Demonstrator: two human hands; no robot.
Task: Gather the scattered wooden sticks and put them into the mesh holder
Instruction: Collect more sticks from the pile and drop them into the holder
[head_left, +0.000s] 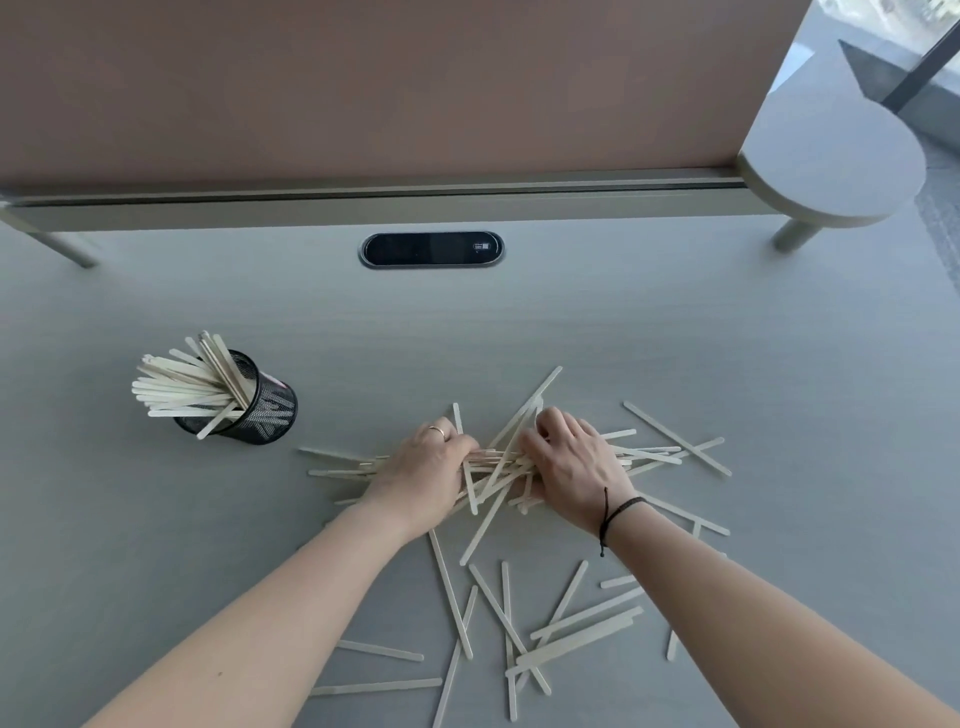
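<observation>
Dozens of sticks (519, 613) are lying scattered across the middle and near part of the worktop (519, 332), crossing one another at all angles. Where they are thickest, both hands are working on one bundle (496, 462) of them. The left hand (426, 467) is curling its fingers round the bundle's left end, with a ring (437, 430) showing on one finger. The right hand (571, 457) is gripping the right end, fingers bent down over the sticks and a dark cord bracelet (621, 512) sitting at the wrist. The bundle is lying roughly level between the two hands, touching or just above the pile; which one cannot be told. More sticks are fanning out beyond each hand, and loose ones are trailing toward the near edge between the forearms.

Well apart to the left, nearer the left edge, the black mesh holder (265, 408) is standing upright, already packed with sticks that are leaning out to the left over its rim.

At the far edge a dark oval inset (431, 249) is sitting in the worktop, below a brown partition (363, 88).
</observation>
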